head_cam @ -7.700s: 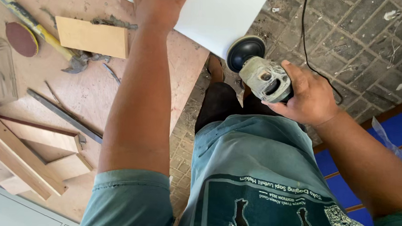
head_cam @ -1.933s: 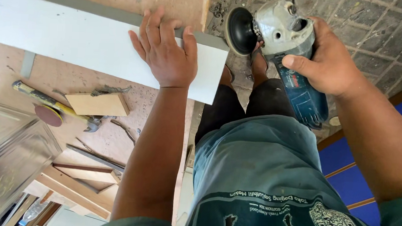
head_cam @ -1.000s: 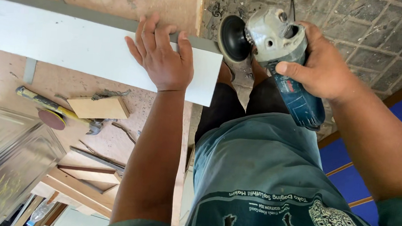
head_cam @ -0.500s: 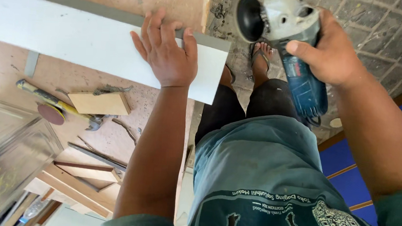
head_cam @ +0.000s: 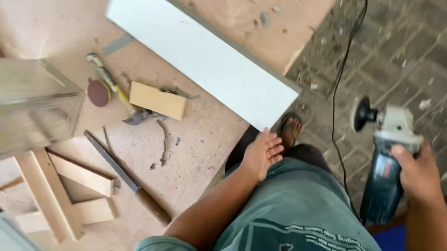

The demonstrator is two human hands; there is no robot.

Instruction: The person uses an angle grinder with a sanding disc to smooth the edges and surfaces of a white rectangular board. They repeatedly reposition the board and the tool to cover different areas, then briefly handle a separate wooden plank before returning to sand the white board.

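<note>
My right hand grips a blue and grey angle grinder off to the right, over the paved floor, its black disc facing left. My left hand hangs open at the near edge of the wooden worktable, just below the corner of a long white board that lies slantwise on the table. It touches nothing I can see. The grinder's black cord runs up across the floor.
On the table lie a yellow-handled hammer, a round sanding disc, a small wooden block, a chisel, wood offcuts and a clear box. My sandalled foot stands on the paving.
My left hand has come off the white board and drawn back to the table edge. The grinder has swung away to the right and lower. The view has shifted.
</note>
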